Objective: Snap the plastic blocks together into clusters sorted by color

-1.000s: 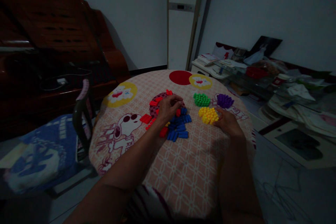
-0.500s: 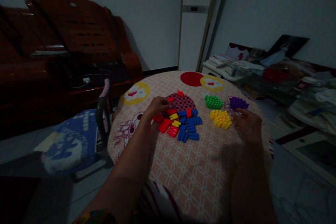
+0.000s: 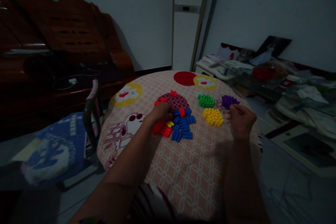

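My left hand [image 3: 160, 112] is over the left side of a loose group of small plastic pieces, fingers curled down and closed, the fingertips mostly hidden. Red pieces [image 3: 166, 131] and a yellow piece [image 3: 170, 124] show just below it. Ridged blue pieces [image 3: 185, 122] lie to its right. My right hand [image 3: 243, 118] is closed in a pinch in front of a knobbly purple cluster [image 3: 230, 101]; whatever is between thumb and finger is too small to make out. Left of that hand sit a yellow cluster [image 3: 213, 117] and a green cluster [image 3: 206, 100].
A patterned cloth covers the round table [image 3: 162, 171]. To the left stands a folding chair [image 3: 91, 112] with a blue cloth, before a wooden bench [image 3: 63, 28]. On the right, a cluttered glass-topped stand [image 3: 241, 73] borders the table.
My left hand has lowered over the red and yellow pieces, covering some of them. My right hand's fingers have drawn into a tighter pinch near the purple cluster. The view has turned slightly right.
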The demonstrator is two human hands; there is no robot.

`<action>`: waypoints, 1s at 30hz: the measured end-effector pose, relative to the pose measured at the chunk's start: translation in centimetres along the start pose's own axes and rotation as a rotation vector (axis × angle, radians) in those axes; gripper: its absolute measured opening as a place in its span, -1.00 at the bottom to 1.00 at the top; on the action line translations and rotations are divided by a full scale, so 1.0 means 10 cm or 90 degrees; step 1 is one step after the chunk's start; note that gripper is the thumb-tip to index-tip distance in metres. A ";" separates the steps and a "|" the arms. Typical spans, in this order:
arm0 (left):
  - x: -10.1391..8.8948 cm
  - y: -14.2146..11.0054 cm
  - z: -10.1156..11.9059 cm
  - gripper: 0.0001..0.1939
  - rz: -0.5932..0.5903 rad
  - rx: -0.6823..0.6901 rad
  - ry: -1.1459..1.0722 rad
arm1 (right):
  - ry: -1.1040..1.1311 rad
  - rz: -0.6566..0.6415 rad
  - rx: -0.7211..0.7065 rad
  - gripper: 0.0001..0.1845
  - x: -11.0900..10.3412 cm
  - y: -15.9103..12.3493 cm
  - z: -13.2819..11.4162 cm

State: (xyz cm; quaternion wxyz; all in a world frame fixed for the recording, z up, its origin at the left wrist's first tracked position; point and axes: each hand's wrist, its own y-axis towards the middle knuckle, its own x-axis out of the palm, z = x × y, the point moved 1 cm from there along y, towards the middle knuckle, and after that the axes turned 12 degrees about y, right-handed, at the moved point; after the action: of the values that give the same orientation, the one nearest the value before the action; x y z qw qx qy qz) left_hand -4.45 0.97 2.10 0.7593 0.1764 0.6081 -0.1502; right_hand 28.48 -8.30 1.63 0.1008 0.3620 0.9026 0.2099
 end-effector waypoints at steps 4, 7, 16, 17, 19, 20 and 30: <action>-0.04 0.03 0.09 -0.78 0.109 -0.003 -0.347 | 0.103 -0.080 0.025 -0.62 0.17 -0.10 -0.11; 0.03 0.05 0.32 -0.71 0.075 -0.018 -0.650 | 0.168 -0.220 0.068 -0.58 0.40 -0.26 -0.23; 0.25 0.06 0.83 -0.74 -0.025 -0.100 -0.975 | 0.213 -0.348 0.104 -0.53 0.70 -0.50 -0.36; 0.26 0.05 0.85 -0.74 -0.030 -0.098 -0.989 | 0.210 -0.340 0.102 -0.55 0.68 -0.49 -0.36; 0.28 0.03 0.91 -0.74 -0.044 -0.088 -1.004 | 0.206 -0.329 0.103 -0.60 0.64 -0.46 -0.36; 0.29 0.02 0.93 -0.74 -0.050 -0.083 -1.006 | 0.207 -0.326 0.106 -0.61 0.62 -0.44 -0.36; 0.28 -0.01 0.99 -0.86 -0.149 -0.081 -0.995 | 0.217 -0.399 0.128 -0.57 0.49 -0.37 -0.27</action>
State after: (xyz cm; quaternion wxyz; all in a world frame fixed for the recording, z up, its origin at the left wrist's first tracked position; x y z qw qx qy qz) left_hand 4.77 -3.62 1.32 0.9542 -0.0890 -0.0792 -0.2744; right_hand 21.77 -8.14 2.24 -0.0274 0.0360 0.9896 0.1363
